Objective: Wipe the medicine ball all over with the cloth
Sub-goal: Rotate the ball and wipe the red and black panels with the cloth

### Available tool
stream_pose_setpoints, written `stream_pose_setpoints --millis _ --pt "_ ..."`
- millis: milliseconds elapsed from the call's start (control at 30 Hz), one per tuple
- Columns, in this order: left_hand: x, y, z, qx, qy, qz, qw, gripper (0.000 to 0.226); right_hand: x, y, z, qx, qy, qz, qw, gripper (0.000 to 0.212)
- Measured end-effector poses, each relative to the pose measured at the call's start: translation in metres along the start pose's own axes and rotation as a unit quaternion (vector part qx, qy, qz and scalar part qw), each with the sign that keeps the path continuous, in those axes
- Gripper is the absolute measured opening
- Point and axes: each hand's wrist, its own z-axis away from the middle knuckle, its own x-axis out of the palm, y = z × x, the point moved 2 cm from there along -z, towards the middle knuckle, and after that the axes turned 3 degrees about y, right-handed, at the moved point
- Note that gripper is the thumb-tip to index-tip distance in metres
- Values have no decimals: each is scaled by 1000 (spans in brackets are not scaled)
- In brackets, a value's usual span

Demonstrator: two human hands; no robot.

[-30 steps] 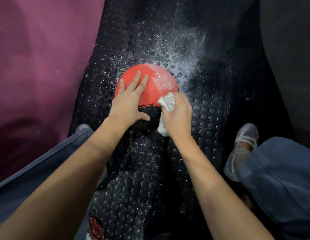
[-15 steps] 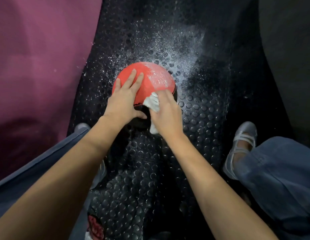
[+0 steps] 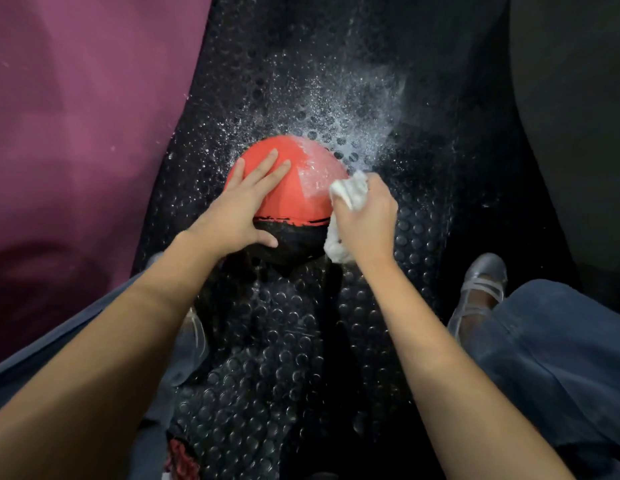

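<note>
The medicine ball (image 3: 294,188), red above and black below, sits mid-mat with wet foam on its upper right. A crumpled white cloth (image 3: 348,194) presses its right side.

1 medicine ball (image 3: 291,188), red over black, on 1 studded black mat (image 3: 301,341). 2 hands: 1 left hand (image 3: 239,209) on the ball's left side, 1 right hand (image 3: 369,220) at the ball's right side. 1 white cloth (image 3: 350,192) at the ball's right edge. 1 silver shoe (image 3: 478,289) right of the ball, nearer the camera
</note>
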Motion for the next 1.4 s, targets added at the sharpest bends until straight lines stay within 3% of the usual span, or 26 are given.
stream_pose_setpoints --millis 67,133,233,333,400,500,600,733,1267,1400 --pt "1 -3 3 -5 7 57 998 118 3 4 5 0 -45 4 999 30" --pt "7 -1 3 -41 48 157 986 95 10 10 15 0 -58 -4 998 33" --pt "18 3 2 -92 215 307 923 51 17 18 26 -12 -38 -8 999 31" --pt "25 6 -3 -107 341 235 904 38 17 24 34 -11 -37 -10 999 27" --pt "30 12 -13 -108 347 189 912 42 14 27 38 -16 -40 -12 999 17" --pt "45 19 -24 -135 355 135 915 48 8 28 39 -10 -40 -4 999 29" --pt "56 26 -22 -137 395 116 901 49 4 20 38 -33 -37 -15 999 13" --pt "68 36 -21 -126 426 74 893 52 8 -5 19 -116 -45 63 990 32" --pt "80 34 -18 -126 482 88 863 48 10 7 28 -100 -34 22 994 35" --pt "80 32 -16 -120 491 90 858 48 9 10 47 -113 -28 42 992 23"
